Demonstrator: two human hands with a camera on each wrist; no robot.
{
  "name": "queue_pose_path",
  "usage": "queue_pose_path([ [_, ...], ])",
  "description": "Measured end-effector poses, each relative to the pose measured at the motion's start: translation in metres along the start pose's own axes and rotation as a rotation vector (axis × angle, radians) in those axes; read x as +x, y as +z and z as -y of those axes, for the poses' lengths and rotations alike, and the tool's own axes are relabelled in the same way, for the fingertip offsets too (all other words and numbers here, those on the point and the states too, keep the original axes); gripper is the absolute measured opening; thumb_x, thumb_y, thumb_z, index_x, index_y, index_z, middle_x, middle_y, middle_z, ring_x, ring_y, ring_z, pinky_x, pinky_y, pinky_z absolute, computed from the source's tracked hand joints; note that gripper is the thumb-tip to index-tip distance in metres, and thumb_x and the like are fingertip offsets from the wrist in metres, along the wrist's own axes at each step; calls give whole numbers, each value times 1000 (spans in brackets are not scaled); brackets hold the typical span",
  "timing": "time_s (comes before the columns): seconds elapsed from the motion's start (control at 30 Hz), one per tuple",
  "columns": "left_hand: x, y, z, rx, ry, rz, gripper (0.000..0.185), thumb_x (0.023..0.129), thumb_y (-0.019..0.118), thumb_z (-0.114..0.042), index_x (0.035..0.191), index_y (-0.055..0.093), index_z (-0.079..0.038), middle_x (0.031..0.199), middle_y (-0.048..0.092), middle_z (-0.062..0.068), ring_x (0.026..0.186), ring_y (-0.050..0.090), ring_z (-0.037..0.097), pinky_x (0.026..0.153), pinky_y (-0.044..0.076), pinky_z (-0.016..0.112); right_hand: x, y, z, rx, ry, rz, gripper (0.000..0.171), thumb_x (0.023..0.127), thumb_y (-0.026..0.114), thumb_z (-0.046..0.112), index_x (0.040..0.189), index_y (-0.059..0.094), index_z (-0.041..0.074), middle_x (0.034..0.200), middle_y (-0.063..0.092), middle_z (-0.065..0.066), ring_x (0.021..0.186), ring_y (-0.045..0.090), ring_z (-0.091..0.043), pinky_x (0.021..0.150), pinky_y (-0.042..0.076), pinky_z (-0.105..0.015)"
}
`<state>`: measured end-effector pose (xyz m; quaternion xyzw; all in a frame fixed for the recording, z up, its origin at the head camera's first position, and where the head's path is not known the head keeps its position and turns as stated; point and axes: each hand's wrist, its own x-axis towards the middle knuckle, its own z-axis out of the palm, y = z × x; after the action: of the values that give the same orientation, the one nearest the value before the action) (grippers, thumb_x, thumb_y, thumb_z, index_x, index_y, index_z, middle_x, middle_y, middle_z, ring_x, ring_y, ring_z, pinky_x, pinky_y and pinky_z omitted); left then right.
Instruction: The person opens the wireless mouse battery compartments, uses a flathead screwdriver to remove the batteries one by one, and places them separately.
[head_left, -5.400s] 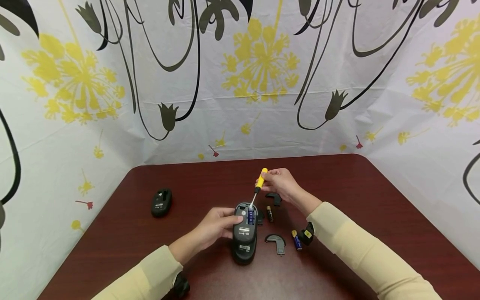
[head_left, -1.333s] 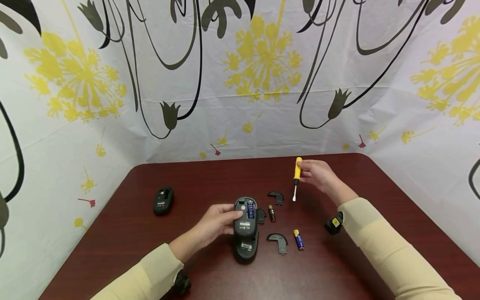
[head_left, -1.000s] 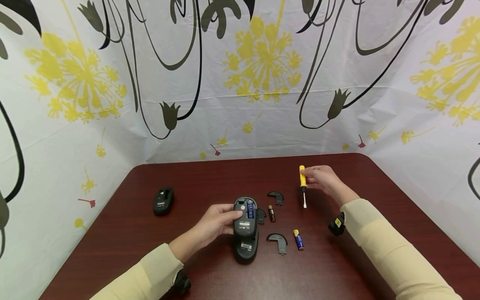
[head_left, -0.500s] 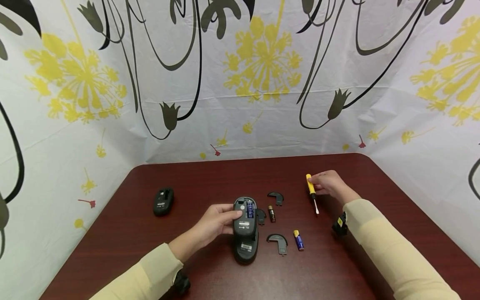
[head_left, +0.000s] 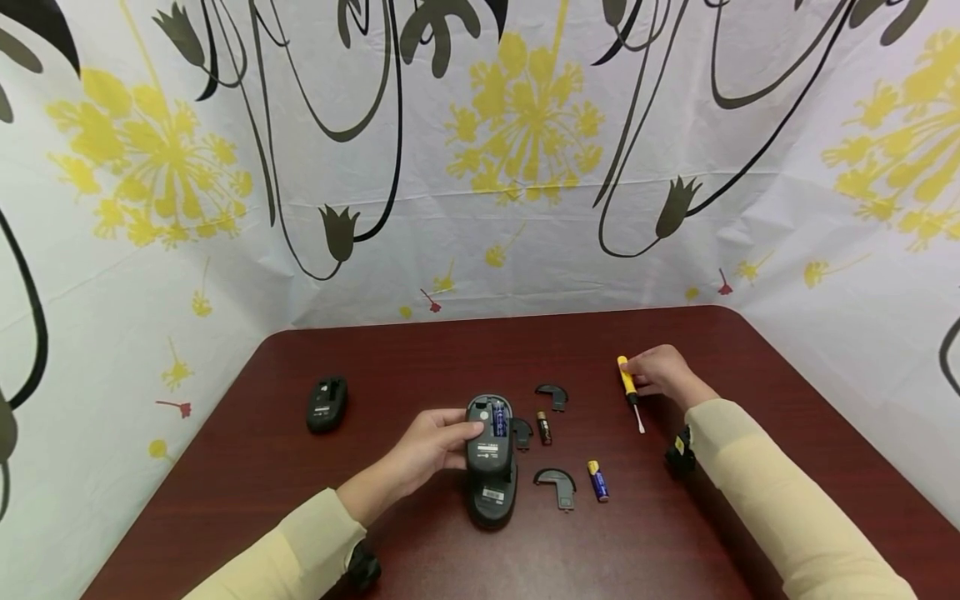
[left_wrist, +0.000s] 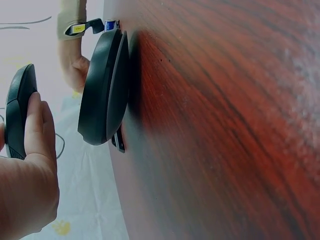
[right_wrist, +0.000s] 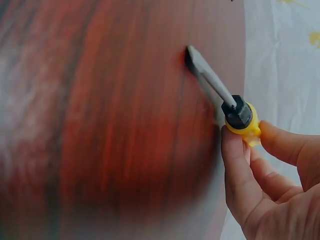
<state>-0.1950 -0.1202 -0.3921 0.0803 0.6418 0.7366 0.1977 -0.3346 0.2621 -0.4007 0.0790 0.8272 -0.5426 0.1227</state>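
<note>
My left hand [head_left: 450,437] grips the side of a black mouse [head_left: 491,433] lying upside down on the dark red table [head_left: 420,358], with blue batteries showing in its open bay. The left wrist view shows that hand [left_wrist: 35,150] on the mouse [left_wrist: 20,110]. A second black mouse [head_left: 491,504] lies just in front of it. To the right, my right hand [head_left: 656,375] pinches a yellow-handled screwdriver [head_left: 628,387], held low with its tip at the tabletop. In the right wrist view my fingers [right_wrist: 235,170] curl round the yellow handle [right_wrist: 242,120].
Between the hands lie two curved black battery covers [head_left: 551,393] [head_left: 555,485], a dark battery [head_left: 542,427] and a blue and yellow battery [head_left: 597,481]. A third black mouse [head_left: 325,404] sits at the left. Patterned cloth walls close in the table.
My right hand has carried the screwdriver away from the mouse's battery bay to the right and lowered it to the table. The left hand and mouse have stayed put.
</note>
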Motion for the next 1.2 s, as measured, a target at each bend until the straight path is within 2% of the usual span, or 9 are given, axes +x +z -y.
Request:
queue_pose_path([
  [0.2, 0, -1, 1, -3, 0, 1, 46, 93, 65, -14, 130, 53, 11, 109, 67, 21, 85, 69, 23, 76, 57, 37, 3, 0, -4, -27, 22, -51, 38, 92, 64, 9, 119, 54, -17, 100, 58, -17, 77, 61, -19, 73, 58, -39],
  [0.73, -1, -1, 1, -9, 2, 6, 46, 93, 65, -14, 130, 53, 11, 108, 68, 20, 85, 69, 23, 76, 58, 37, 9, 0, -6, -41, 77, -95, 37, 92, 66, 10, 118, 56, -15, 100, 56, -16, 77, 62, -19, 71, 58, -36],
  [0.97, 0, -1, 2, -8, 10, 10, 45, 93, 65, -14, 129, 54, 12, 106, 68, 20, 82, 69, 22, 74, 58, 36, 8, 0, -7, -40, 69, -114, 38, 91, 68, 11, 116, 58, -16, 105, 55, -19, 80, 63, -21, 73, 58, -36],
  [1.2, 0, -1, 3, -15, 8, 15, 45, 93, 64, -13, 129, 53, 12, 109, 67, 21, 86, 69, 23, 75, 58, 37, 3, 1, -8, -27, 50, -137, 35, 90, 70, 12, 111, 61, -14, 104, 57, -18, 81, 63, -20, 75, 58, -35],
])
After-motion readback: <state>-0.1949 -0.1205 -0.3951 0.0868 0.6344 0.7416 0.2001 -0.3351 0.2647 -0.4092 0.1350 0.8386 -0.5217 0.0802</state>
